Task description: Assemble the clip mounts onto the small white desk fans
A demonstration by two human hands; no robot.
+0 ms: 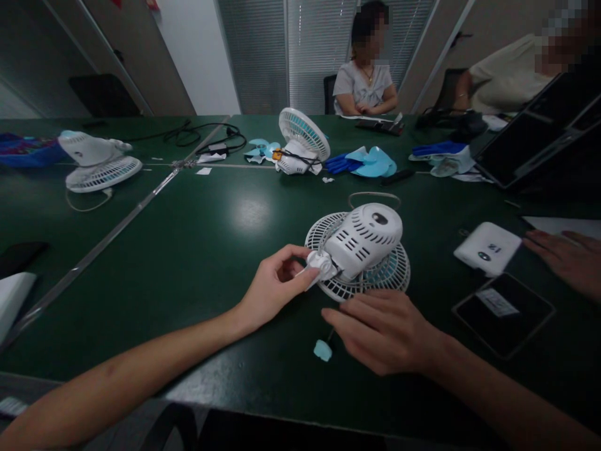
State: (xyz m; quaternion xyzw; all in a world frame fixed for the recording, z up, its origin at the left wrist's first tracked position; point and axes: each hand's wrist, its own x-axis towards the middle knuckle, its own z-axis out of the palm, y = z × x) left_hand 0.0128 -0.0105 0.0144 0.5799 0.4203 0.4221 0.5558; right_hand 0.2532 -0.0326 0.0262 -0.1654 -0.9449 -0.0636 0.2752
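A white fan (364,241) lies face down on the table, its round grille (399,269) underneath and its motor housing on top. My left hand (282,279) pinches the white joint piece (321,264) at the near left of the housing between thumb and fingers. Just in front of the grille, my right hand (387,329) is closed with curled fingers. A thin dark shaft with a small light-blue knob (322,350) at its end sticks out below its fingertips. Those fingers hide the rest of the shaft.
Another fan (300,144) and light-blue blades (373,163) are farther back; a third fan (101,166) is at left. A white box (488,248) and a dark flat pad (504,316) lie right, near another person's hand (568,260). Two people sit opposite.
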